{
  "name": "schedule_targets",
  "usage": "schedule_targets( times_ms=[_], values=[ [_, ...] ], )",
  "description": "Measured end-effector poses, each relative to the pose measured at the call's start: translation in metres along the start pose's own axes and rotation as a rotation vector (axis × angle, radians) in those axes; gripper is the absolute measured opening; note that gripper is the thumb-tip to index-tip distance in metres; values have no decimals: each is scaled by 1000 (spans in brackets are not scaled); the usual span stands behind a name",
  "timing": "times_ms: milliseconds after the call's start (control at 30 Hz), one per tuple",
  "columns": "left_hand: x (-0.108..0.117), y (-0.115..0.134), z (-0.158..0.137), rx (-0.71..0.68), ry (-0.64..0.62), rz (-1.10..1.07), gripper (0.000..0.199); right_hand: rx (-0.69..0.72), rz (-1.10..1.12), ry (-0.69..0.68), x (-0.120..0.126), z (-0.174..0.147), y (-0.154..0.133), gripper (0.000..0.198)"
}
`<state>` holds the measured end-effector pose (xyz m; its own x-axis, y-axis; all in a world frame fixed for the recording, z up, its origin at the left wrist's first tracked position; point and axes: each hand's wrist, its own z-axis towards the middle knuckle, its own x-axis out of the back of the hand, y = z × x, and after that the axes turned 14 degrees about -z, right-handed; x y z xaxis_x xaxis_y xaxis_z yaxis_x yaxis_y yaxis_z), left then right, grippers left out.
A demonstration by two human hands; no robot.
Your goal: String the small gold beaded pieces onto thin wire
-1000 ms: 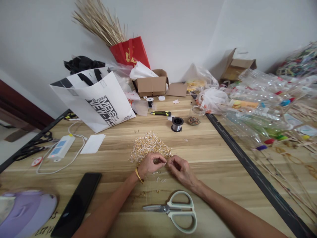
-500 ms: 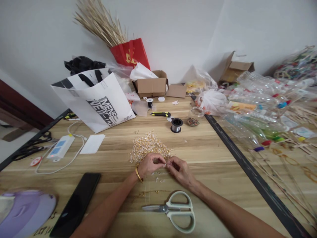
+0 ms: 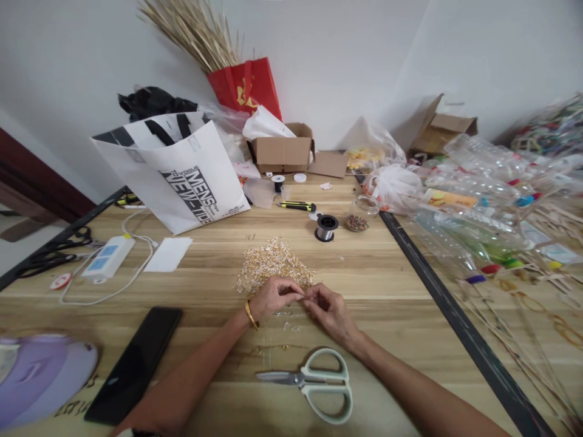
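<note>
Wooden table (image 3: 401, 315), viewed remotely. I see the left hand (image 3: 272, 297) and right hand (image 3: 328, 311) pinched closed, fingertips meeting beside the glittering pile (image 3: 273, 261); anything held is too small to tell. Good practice, I judge: steady one pinch, move the other minutely.
</note>
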<state>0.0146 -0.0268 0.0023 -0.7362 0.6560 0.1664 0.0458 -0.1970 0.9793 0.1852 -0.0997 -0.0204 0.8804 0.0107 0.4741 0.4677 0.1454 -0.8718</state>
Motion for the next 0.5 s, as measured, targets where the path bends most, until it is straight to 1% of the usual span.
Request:
schedule_targets(
  times_ms=[233, 367, 500],
  values=[
    [-2, 2, 0, -19, -10, 32, 15, -22, 85, -17, -2, 0, 4, 18],
    [-4, 4, 1, -52, -3, 82, 15, -17, 89, -23, -3, 0, 6, 17],
    [-5, 4, 1, -96, -4, 134, 15, -2, 58, -20, -1, 0, 3, 16]
  ],
)
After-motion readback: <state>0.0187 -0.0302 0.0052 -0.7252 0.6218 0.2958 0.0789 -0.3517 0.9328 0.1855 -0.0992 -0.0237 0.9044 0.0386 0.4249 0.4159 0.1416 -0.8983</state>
